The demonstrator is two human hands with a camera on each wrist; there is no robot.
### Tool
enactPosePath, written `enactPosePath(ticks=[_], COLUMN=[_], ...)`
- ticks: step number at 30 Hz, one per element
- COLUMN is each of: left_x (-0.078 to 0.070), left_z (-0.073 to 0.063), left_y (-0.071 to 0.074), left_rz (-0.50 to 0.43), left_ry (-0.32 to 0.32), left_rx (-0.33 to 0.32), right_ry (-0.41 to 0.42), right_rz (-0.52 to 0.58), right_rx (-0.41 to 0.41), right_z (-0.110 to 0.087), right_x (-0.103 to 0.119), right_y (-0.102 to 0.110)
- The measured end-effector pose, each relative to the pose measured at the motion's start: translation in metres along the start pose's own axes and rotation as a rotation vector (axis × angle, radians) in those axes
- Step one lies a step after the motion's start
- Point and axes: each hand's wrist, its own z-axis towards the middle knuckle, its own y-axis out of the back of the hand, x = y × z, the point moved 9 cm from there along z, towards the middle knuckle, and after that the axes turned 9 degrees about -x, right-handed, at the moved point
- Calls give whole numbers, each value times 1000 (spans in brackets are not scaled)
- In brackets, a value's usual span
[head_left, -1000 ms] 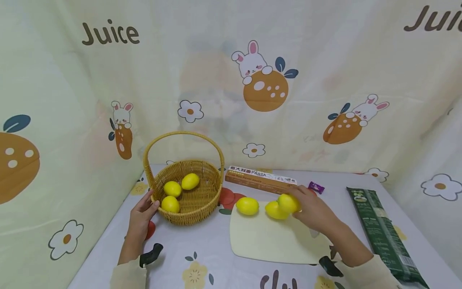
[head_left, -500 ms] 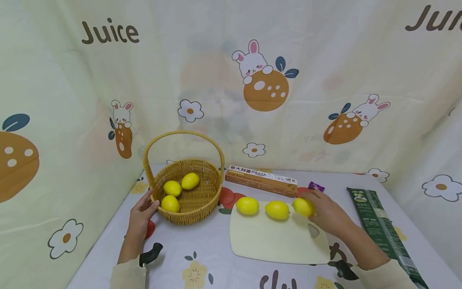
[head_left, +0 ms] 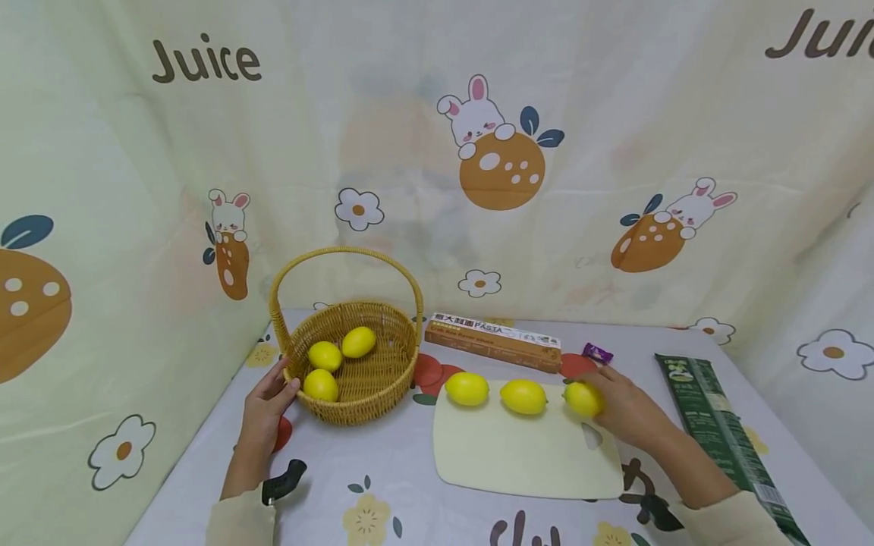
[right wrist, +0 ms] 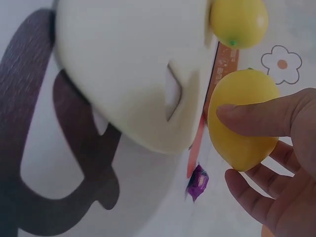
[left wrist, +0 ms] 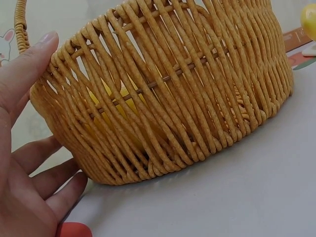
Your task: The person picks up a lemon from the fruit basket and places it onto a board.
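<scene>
My left hand [head_left: 264, 403] holds the left side of a round wicker basket [left wrist: 163, 94], thumb at the rim and fingers against the outer wall. Three yellow lemons lie inside the basket, one lemon [head_left: 358, 342] towards the back. My right hand [head_left: 630, 408] holds another lemon [right wrist: 242, 118], thumb across its near side and fingers behind. In the head view this lemon overlaps the far right corner of a cream cutting board [head_left: 519, 459]. Along the board's far edge lie two more lemons, a left lemon [head_left: 467, 389] and a middle lemon [head_left: 523, 396].
Behind the board lies a long pasta box [head_left: 493, 345]. A small purple wrapped candy [head_left: 598, 353] sits just beyond my right hand. To the right stretches a long green packet [head_left: 724, 432]. A printed curtain [head_left: 410, 152] hangs behind the table.
My right hand has carried its lemon right, away from the middle lemon, to the board's far right corner. The left hand and basket have stayed in place.
</scene>
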Motion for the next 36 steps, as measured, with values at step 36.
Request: enactPosePath(ticks=[36], left_x=[-1], left_z=[-3], left_y=[1], left_rz=[26], left_ry=[-6], left_rx=[23], right_ry=[-67], right_rz=[29], right_rx=[73], right_z=[11], right_x=[-27], right_y=[-17])
